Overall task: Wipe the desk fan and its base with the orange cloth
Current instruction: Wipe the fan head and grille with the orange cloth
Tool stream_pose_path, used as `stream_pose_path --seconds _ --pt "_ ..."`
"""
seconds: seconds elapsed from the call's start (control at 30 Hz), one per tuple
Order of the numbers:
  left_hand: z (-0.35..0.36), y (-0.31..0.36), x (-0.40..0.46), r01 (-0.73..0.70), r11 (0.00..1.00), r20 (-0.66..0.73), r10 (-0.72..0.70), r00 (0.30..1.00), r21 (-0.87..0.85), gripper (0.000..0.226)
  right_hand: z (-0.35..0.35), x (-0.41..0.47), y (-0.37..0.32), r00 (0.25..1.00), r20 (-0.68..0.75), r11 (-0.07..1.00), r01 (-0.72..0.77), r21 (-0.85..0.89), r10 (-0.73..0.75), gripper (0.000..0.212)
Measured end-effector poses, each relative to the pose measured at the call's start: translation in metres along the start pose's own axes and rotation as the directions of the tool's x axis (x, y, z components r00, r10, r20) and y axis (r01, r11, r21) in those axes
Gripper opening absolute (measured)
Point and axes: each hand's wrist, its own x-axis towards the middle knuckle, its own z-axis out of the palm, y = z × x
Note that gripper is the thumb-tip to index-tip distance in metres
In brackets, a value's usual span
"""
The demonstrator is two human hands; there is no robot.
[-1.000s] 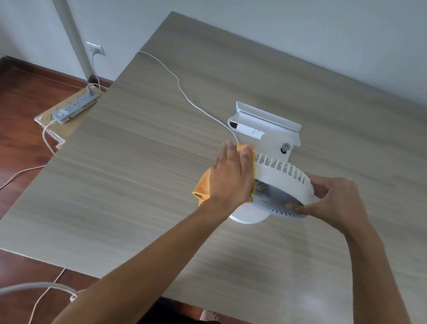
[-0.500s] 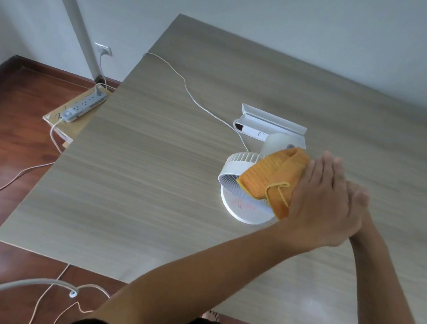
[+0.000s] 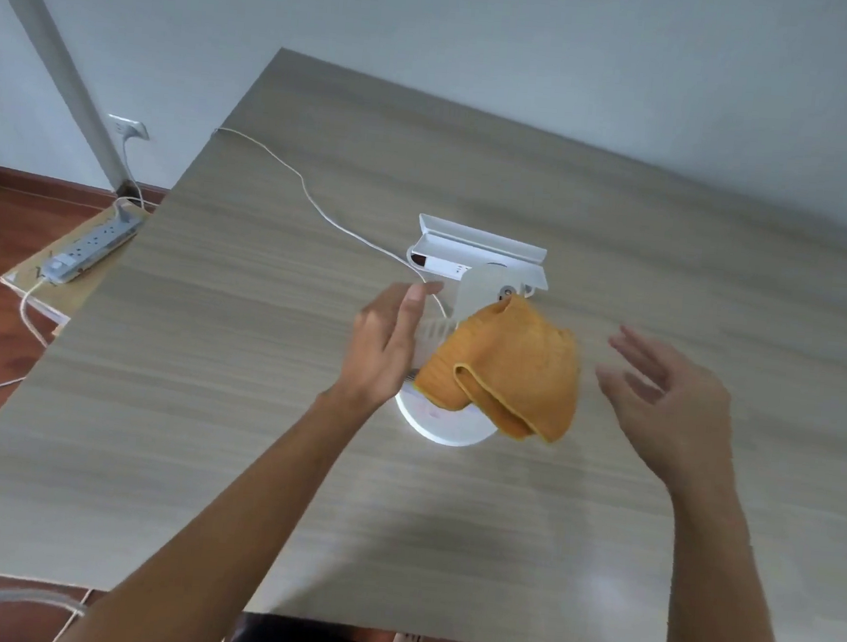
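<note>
The orange cloth (image 3: 506,365) lies draped over the head of the white desk fan (image 3: 482,287), hiding most of the grille. The fan's round white base (image 3: 446,426) shows under the cloth on the wooden desk (image 3: 252,408). My left hand (image 3: 392,343) is at the fan's left side, fingers spread, its palm against the grille rim; whether it grips is unclear. My right hand (image 3: 669,396) hovers open to the right of the cloth, apart from it and blurred by motion.
A white tray-like holder (image 3: 483,247) stands just behind the fan. The fan's white cable (image 3: 314,203) runs across the desk to the left edge. A power strip (image 3: 93,246) lies on a low board on the floor, left of the desk.
My left hand has let go of the cloth, left it on the fan head and swung back to the fan's left side. My right hand has come off the fan and opened.
</note>
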Motion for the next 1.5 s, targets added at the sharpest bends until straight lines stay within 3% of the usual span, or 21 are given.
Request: stream_pose_path --seconds 0.07,0.1,0.2,0.3,0.43,0.53,0.6,0.67,0.7,0.8,0.87,1.0,1.1,1.23,1.37,1.5 --pt "0.008 -0.004 -0.003 0.002 1.0 0.019 -0.002 1.0 0.014 0.056 0.028 -0.016 -0.022 0.963 -0.18 0.976 0.213 0.054 -0.2 0.029" --pt "0.011 -0.006 -0.003 0.002 1.0 0.027 -0.003 1.0 0.022 0.058 0.046 -0.022 -0.029 0.936 -0.193 0.954 0.3 0.01 -0.293 0.027" --pt "0.019 -0.009 -0.003 0.002 0.999 0.04 -0.004 0.999 0.049 0.063 0.094 -0.027 -0.021 0.872 -0.05 0.86 0.469 -0.202 -0.487 0.04" --pt "0.023 -0.01 -0.001 -0.029 0.996 0.001 0.029 1.0 0.083 0.068 0.11 -0.022 0.001 0.83 -0.078 0.786 0.487 -0.381 -0.552 0.043" --pt "0.03 -0.01 -0.003 -0.075 0.994 -0.039 0.078 0.996 0.077 0.071 0.105 -0.018 0.026 0.813 -0.204 0.813 0.453 -0.366 -0.545 0.045" --pt "0.031 -0.01 -0.001 -0.051 0.996 -0.078 0.056 0.995 0.075 0.073 0.104 -0.018 0.05 0.877 -0.29 0.924 0.366 -0.11 -0.382 0.047" --pt "0.032 -0.009 0.003 -0.056 0.995 -0.084 0.063 0.994 0.078 0.074 0.106 -0.02 0.059 0.941 -0.322 0.954 0.184 0.238 -0.102 0.048" --pt "0.032 -0.007 0.007 -0.052 0.996 -0.096 0.059 0.994 0.074 0.075 0.108 -0.016 0.059 0.94 -0.247 0.839 -0.07 0.539 0.237 0.047" --pt "0.033 -0.007 0.009 -0.046 0.997 -0.105 0.053 0.993 0.07 0.076 0.109 -0.013 0.059 0.902 -0.165 0.745 -0.214 0.632 0.399 0.046" --pt "0.033 -0.008 0.015 -0.009 0.996 -0.124 0.02 0.992 0.086 0.08 0.114 -0.004 0.069 0.772 0.035 0.515 -0.457 0.725 0.635 0.045" --pt "0.035 -0.004 0.02 0.025 0.994 -0.135 -0.011 0.991 0.106 0.081 0.116 0.002 0.074 0.749 0.081 0.46 -0.485 0.744 0.658 0.049" --pt "0.038 0.011 0.032 0.089 0.983 -0.173 -0.061 0.983 0.158 0.074 0.109 0.016 0.065 0.728 0.099 0.468 -0.532 0.706 0.678 0.06" --pt "0.038 0.019 0.043 0.15 0.969 -0.187 -0.113 0.976 0.197 0.069 0.103 0.025 0.06 0.71 0.106 0.479 -0.569 0.668 0.696 0.055" --pt "0.036 0.027 0.056 0.26 0.948 -0.215 -0.219 0.952 0.185 0.078 0.099 0.038 0.048 0.694 0.091 0.486 -0.586 0.649 0.714 0.05" --pt "0.035 0.034 0.071 0.329 0.921 -0.196 -0.29 0.937 0.21 0.094 0.105 0.039 0.048 0.685 0.101 0.432 -0.559 0.708 0.721 0.058" --pt "0.035 0.036 0.075 0.327 0.916 -0.191 -0.287 0.939 0.231 0.092 0.12 0.033 0.056 0.663 0.107 0.336 -0.504 0.796 0.741 0.052"
